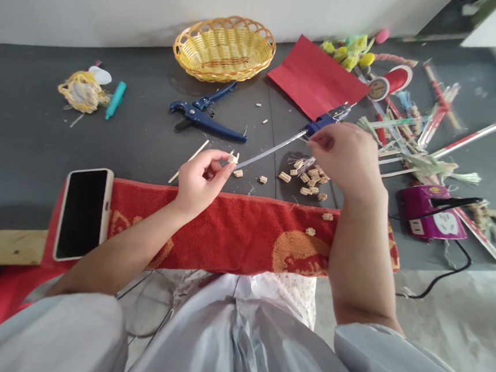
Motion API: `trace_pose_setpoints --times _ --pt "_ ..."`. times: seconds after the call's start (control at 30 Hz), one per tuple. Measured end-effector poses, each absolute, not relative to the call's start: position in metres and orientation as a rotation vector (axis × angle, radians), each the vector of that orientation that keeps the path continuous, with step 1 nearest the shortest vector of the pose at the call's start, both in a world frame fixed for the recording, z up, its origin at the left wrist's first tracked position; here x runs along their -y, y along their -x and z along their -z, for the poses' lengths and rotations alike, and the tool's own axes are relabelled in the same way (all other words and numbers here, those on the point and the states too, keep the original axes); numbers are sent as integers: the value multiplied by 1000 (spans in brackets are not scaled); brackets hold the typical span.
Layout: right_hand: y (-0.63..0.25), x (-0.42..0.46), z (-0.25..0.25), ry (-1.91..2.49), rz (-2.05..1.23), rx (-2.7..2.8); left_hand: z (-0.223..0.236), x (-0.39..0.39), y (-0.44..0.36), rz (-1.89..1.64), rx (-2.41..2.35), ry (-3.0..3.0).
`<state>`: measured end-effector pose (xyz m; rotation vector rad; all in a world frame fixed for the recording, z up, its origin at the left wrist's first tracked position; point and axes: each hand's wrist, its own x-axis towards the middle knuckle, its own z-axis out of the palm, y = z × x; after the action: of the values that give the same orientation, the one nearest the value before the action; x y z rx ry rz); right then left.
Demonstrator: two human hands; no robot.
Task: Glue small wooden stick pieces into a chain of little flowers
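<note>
My left hand (pixel 200 179) pinches a small pale wooden piece (pixel 233 158) with short upright prongs between thumb and fingertips. My right hand (pixel 344 154) is closed, fingertips pressed together, just in front of a blue glue gun (pixel 320 124); whatever it may hold is too small or hidden to name. From the gun's back a long translucent glue stick (pixel 272 150) runs down to beside my left fingertips. Beneath my right hand lies a pile of small wooden pieces (pixel 311 180). A thin wooden stick (pixel 188 161) rests left of my left hand.
Behind are blue cutters (pixel 208 119), a yellow woven basket (pixel 225 51) and red paper (pixel 316 79). A red towel (pixel 226 236) and a phone (pixel 84 215) lie in front. At right are a red thread spool (pixel 391 83), wrapped sticks and a purple power socket (pixel 433 212) with a black cord.
</note>
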<state>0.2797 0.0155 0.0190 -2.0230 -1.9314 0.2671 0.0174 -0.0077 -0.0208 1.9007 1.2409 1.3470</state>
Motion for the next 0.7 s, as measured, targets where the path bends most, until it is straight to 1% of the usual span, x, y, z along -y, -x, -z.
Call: trace_pose_setpoints --times 0.1,0.13,0.2,0.43,0.53,0.7 --pt "-269 -11 -20 1737 -602 2261 21 7 -18 -1319 -1256 -1896" --pt "-264 -9 -18 1665 -639 2334 21 7 -18 -1309 -1267 -1893" --pt "-255 -8 -14 1581 -634 2424 21 7 -18 -1296 -1285 -1891" --pt "-241 -5 -6 1490 -561 2550 19 8 -18 -1244 -1278 -1901" --pt "-240 -3 -9 1469 -570 2465 20 8 -18 -1246 -1256 -1913" --pt "-237 2 -19 1390 -724 2250 22 8 -19 -1219 -1228 -1895"
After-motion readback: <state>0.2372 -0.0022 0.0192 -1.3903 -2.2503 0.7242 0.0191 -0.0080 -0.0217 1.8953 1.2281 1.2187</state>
